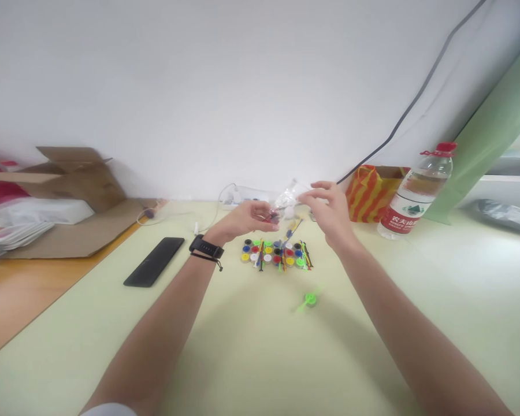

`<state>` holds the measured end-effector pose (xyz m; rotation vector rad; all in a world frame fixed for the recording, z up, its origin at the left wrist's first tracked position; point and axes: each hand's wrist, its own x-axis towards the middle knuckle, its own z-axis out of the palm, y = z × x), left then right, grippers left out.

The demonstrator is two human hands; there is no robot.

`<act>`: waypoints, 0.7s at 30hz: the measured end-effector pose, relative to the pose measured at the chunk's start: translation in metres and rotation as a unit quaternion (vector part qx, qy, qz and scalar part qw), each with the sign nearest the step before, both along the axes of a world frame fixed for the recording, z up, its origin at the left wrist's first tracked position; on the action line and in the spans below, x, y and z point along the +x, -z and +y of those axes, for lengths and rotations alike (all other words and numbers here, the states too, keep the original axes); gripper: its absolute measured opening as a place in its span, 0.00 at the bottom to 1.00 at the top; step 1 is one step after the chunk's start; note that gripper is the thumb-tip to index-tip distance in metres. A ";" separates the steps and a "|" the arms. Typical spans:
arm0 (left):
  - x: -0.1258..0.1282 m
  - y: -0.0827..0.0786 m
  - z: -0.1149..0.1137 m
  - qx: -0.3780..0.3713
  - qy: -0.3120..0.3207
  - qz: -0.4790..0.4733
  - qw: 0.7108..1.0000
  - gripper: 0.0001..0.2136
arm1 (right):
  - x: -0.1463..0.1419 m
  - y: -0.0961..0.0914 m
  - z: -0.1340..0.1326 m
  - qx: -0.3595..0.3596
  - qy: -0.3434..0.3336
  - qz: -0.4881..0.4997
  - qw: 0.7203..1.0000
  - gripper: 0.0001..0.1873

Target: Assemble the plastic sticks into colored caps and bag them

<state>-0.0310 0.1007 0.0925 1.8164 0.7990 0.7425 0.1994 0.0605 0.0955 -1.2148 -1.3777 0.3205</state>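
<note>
A crinkled clear plastic bag [289, 195] is held up between my two hands over the back of the table. My left hand [252, 218] is closed at the bag's lower left side, with something small, red and dark by its fingertips, too blurred to name. My right hand [328, 209] pinches the bag's right edge. Below them stand rows of small round discs [267, 251] in several colours, with thin coloured plastic sticks [307, 255] lying across them. A green disc with a green stick-like part [310, 299] lies nearer to me, blurred.
A black phone-like slab [154, 262] lies left of my left wrist. Behind it is an open cardboard box [80, 173]. On the right stand a red-capped water bottle [418, 193] and a striped bag [368, 193]. A white power strip [251, 196] lies along the wall.
</note>
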 end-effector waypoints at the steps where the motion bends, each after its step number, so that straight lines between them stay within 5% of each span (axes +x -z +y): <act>1: 0.001 -0.001 -0.001 0.000 0.007 -0.005 1.000 0.19 | -0.004 0.000 -0.001 -0.020 -0.014 -0.005 1.000 0.09; 9: 0.002 -0.004 -0.004 -0.005 0.018 -0.011 1.000 0.20 | -0.012 -0.009 -0.011 -0.108 -0.101 0.003 0.989 0.13; 13: -0.001 -0.004 -0.003 0.005 0.010 -0.025 1.000 0.19 | 0.001 -0.019 -0.015 -0.075 -0.147 -0.076 0.983 0.20; 17: -0.004 -0.007 -0.005 -0.011 0.050 -0.012 0.999 0.19 | 0.015 -0.028 -0.020 -0.042 -0.230 -0.133 0.963 0.13; 21: -0.002 -0.010 -0.011 -0.025 0.099 0.046 0.994 0.24 | 0.020 -0.032 -0.025 0.025 -0.208 -0.166 0.964 0.09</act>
